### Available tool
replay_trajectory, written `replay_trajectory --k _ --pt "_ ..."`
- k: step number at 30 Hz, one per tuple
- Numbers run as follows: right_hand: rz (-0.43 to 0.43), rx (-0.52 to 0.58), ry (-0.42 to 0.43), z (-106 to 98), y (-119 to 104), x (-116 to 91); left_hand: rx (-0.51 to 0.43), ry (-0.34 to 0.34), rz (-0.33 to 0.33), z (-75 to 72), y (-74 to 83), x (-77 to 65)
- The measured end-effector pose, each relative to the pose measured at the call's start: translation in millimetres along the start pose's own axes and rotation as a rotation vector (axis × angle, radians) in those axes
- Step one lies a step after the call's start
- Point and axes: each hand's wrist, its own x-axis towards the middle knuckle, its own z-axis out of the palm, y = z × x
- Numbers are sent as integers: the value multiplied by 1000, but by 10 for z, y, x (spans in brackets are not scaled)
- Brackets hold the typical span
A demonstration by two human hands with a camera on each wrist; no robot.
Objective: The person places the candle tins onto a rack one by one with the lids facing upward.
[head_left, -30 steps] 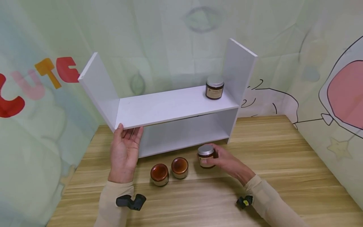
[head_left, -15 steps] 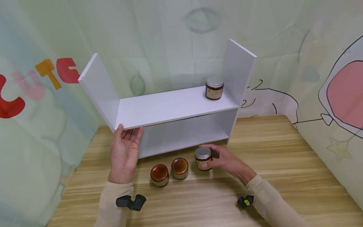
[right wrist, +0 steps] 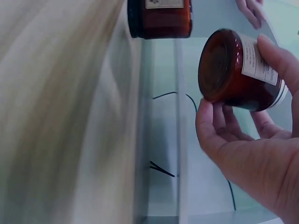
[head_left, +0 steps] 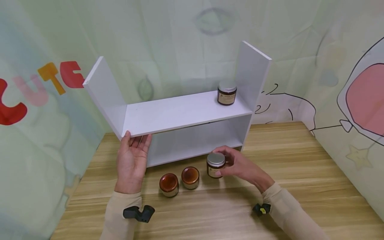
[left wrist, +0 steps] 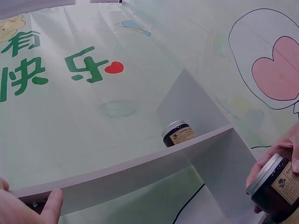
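Observation:
My right hand (head_left: 240, 166) holds an amber glass jar (head_left: 215, 170) with a silver lid and a paper label, thumb at the front and fingers round the far side. In the right wrist view the underside of this held jar (right wrist: 219, 70) shows, raised off the wooden table. My left hand (head_left: 133, 160) grips the white shelf (head_left: 180, 113) at its front left corner, thumb at the edge and fingers underneath. Between the hands, two more amber jars stand upside down on the table, a left one (head_left: 169, 183) and a right one (head_left: 190, 176).
A lidded jar (head_left: 226, 93) stands upright at the right end of the upper board, beside the tall right side panel (head_left: 253, 73). The left side panel (head_left: 105, 93) rises over my left hand. Behind the shelf hangs a printed cloth (head_left: 174, 43). The wooden table (head_left: 300, 173) extends rightward.
The jar in my right hand shifted slightly left and nearer, then rose a little; the fingers now sit higher round it. My left hand and the shelf have stayed in place.

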Motion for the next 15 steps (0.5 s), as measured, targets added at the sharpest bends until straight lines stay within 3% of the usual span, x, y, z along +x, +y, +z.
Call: replay_trajectory --k 15 --pt "-197 -107 33 -112 -288 -17 -13 5 -13 -1 10 -1"
